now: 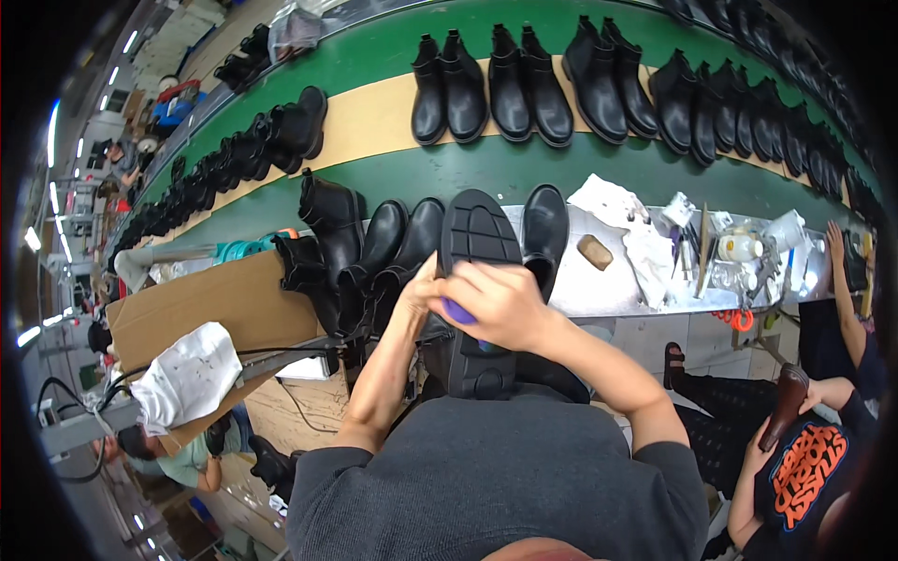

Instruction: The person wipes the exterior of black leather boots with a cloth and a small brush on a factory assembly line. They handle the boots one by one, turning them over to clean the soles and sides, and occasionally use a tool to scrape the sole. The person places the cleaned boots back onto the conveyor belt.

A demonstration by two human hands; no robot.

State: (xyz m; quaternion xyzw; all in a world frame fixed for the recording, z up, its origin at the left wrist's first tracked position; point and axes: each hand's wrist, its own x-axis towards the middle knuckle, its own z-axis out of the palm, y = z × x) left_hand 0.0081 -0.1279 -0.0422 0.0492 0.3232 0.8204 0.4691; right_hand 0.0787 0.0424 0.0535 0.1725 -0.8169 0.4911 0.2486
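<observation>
In front of my chest a black boot (480, 229) is held with its ribbed sole facing up and its toe pointing away from me. My left hand (420, 292) grips its left edge, the fingers partly hidden. My right hand (505, 301), slightly blurred, is closed over the middle of the sole around a purple handle (458, 311); the tool's working end cannot be seen. Just right of the held boot stands another black boot (544, 224). To the left, several black boots (379, 238) crowd the bench edge.
Rows of paired black boots (449, 89) stand on a tan strip along the green conveyor (374, 168). On the metal bench at right lie white cloths (645, 252), a brown block (594, 252) and bottles (739, 248). A cardboard sheet (215, 304) sits left. A co-worker at right holds a brown boot (784, 407).
</observation>
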